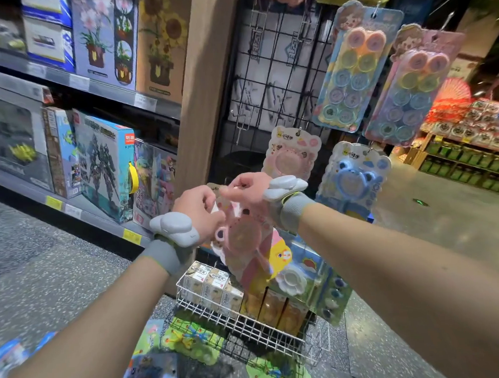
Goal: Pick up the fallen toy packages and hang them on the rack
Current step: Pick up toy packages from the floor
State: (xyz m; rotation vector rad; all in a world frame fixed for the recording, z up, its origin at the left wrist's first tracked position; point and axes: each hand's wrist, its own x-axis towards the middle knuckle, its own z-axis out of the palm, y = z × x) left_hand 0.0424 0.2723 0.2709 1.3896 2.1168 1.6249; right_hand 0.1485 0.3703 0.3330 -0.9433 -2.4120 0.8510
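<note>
A pink bear toy package (240,236) is held up in front of the black wire rack (267,78). My left hand (199,213) grips its top left corner and my right hand (250,193) pinches its top edge. A matching pink package (291,153) and a blue one (356,178) hang on the rack just behind. Two stamp packages (355,66) (409,89) hang higher on the right. On the floor lie several fallen packages: a green one (190,337), a blue one (150,375), another green one (279,377).
A white wire basket (240,322) with small boxes stands at the rack's foot. Shelves of boxed toys (105,166) line the left side. A wooden post (202,83) stands beside the rack. Blue packages (6,359) lie at far left on the floor.
</note>
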